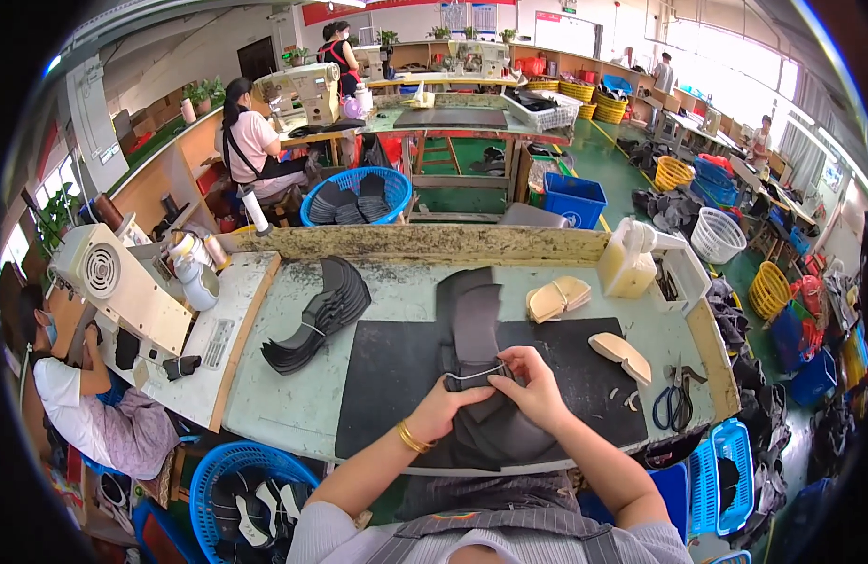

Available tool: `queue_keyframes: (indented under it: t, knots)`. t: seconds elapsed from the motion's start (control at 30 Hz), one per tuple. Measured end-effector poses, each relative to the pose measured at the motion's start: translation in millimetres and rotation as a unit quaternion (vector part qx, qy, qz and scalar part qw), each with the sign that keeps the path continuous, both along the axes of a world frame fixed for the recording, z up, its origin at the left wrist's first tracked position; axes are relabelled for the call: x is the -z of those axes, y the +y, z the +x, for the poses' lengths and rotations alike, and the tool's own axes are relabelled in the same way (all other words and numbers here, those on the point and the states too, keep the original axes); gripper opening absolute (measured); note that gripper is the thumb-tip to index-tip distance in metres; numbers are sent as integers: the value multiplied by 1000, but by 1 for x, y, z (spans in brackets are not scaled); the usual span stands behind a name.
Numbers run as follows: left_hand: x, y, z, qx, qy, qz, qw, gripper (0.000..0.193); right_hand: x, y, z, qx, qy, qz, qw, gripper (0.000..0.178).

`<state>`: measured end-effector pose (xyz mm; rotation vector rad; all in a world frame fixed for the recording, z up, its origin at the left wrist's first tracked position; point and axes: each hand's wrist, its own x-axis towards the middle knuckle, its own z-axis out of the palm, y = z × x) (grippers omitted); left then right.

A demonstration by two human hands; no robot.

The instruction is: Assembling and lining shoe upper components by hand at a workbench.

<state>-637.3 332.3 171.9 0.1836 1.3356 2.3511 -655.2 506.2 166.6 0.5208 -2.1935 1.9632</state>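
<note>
In front of me a bundle of dark grey curved pieces (475, 324), flat and cut like shoe parts, lies on a black mat (387, 385). A thin pale cord (471, 374) crosses the bundle's narrow middle. My left hand (441, 406) is closed on the bundle's left side, its thumb by the cord. From the right, my right hand (530, 387) pinches the cord near its right end; the exact fingertip contact is partly hidden. More dark pieces (504, 437) spread below my hands toward the table's front edge.
Left on the table rests a tied dark bundle (326, 310). Cream bundles (558, 299), scissors (673, 404) and a yellowish jug (629, 263) stand or lie right. A sewing machine (124, 282) and a seated person (95, 395) are at left. Blue baskets (236, 461) flank me.
</note>
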Motion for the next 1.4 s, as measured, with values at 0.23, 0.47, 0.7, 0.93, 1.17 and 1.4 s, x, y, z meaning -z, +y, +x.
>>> queue_keyframes:
  t: [0.23,0.47,0.7,0.93,1.17,1.4]
  knots:
    - [10,-25,-4,161,-59,-47,984,39,-25,42,32,-125,-98,148,976,20]
    - [-8,-25,27,262,-27,-119,957,50,-26,106,48,-109,-289,-345,886,6]
    - [-22,13,42,262,-131,-88,952,55,23,109,-29,333,86,137,929,14]
    - [48,-76,19,-86,137,-162,973,58,25,237,-92,451,66,379,805,28]
    - [-18,-11,-51,-234,-51,247,939,39,35,228,-72,221,-11,619,754,65]
    - [93,68,-66,-311,-161,177,920,38,74,191,-49,214,82,621,750,59]
